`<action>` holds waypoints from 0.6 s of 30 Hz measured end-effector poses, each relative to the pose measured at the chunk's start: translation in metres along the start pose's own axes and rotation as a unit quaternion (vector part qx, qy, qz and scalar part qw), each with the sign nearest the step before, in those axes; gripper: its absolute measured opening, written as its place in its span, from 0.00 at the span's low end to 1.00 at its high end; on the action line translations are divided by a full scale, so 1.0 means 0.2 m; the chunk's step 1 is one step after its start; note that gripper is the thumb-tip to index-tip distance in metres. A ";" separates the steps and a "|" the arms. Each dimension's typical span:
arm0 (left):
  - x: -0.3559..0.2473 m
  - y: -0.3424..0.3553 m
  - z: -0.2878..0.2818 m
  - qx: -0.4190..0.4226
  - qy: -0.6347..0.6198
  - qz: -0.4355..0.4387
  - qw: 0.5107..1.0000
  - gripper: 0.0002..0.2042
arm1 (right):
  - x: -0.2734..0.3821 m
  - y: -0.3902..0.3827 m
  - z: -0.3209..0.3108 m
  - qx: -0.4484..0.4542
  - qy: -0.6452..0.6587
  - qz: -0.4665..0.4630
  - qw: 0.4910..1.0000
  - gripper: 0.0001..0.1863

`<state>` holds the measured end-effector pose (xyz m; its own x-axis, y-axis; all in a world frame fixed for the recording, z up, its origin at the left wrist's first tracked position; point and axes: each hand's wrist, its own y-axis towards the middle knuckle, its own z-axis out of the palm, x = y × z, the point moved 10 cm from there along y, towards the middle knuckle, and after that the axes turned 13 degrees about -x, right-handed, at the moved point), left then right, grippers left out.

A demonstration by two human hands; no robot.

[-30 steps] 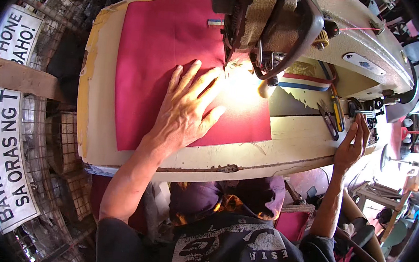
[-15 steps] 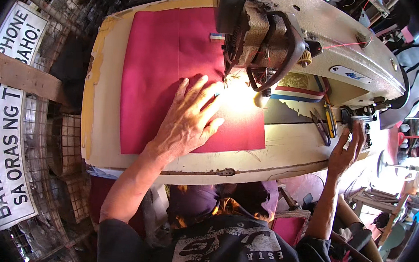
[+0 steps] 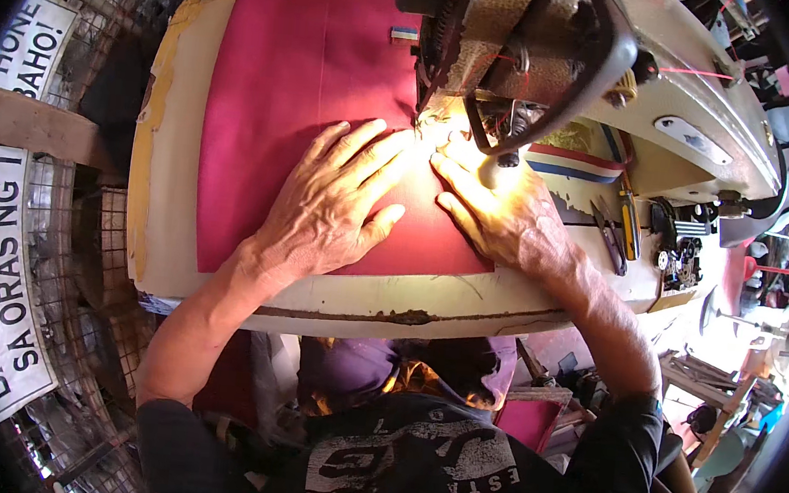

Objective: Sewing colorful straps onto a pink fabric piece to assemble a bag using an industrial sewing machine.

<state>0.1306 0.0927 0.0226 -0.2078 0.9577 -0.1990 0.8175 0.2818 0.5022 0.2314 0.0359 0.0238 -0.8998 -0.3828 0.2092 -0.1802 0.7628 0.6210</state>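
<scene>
A dark red piece of cloth [image 3: 263, 97] lies flat on the bed of a sewing machine [image 3: 599, 124], its right part beneath the needle area. My left hand [image 3: 329, 200] rests flat on the cloth, fingers spread, tips just left of the needle. My right hand [image 3: 504, 213] also lies on the cloth, right of the needle, its fingers stretched forward; lamp glare washes out some fingertips. Nothing shows gripped in either hand. A small striped tag [image 3: 405, 34] sits on the cloth near the machine head. The needle tip is lost in the bright light.
Right of my right hand lie thread snips [image 3: 609, 237] and a yellow-handled screwdriver [image 3: 631, 230]. A red, white and blue ribbon [image 3: 572, 166] runs behind them. A winding mechanism [image 3: 684, 246] sits at the table's right end. Wire mesh with a white sign [image 3: 11, 290] stands at left.
My right hand has come from the machine's right end onto the cloth beside the needle. My left hand stays flat on the cloth. The view has shifted slightly.
</scene>
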 end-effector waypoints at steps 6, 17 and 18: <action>0.03 0.04 0.00 0.007 -0.016 0.003 1.000 0.24 | -0.06 -0.02 0.03 0.047 0.009 0.038 0.998 0.11; 0.10 0.06 0.02 0.012 -0.044 -0.008 0.999 0.27 | -0.04 -0.09 -0.40 0.006 -0.023 0.131 0.991 0.23; 0.10 0.07 0.01 0.008 -0.043 -0.004 0.999 0.27 | -0.07 -0.15 -0.51 0.030 -0.061 0.168 0.984 0.25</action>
<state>0.1382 0.1151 0.0240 -0.1681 0.9463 -0.2760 0.8242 0.2885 0.4873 0.2897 -0.0342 0.0798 -0.9531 -0.0420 0.2999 0.1151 0.8658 0.4869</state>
